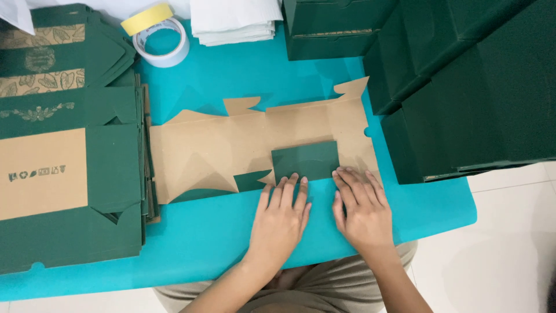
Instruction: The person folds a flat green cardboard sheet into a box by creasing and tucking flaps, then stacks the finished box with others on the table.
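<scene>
A flat die-cut cardboard box blank [231, 148], brown side up, lies across the turquoise table [202, 237]. Its near flap [305, 160] is folded over and shows dark green. My left hand [281, 217] lies flat with its fingertips on the lower edge of that green flap. My right hand [360, 206] rests flat beside it, fingertips at the flap's lower right corner. Both hands press down and hold nothing.
A stack of flat green box blanks [69, 145] fills the left side. Assembled dark green boxes [457, 87] are piled at the right and back. Two tape rolls [159, 35] and folded white paper [234, 22] sit at the far edge. White floor shows at the right.
</scene>
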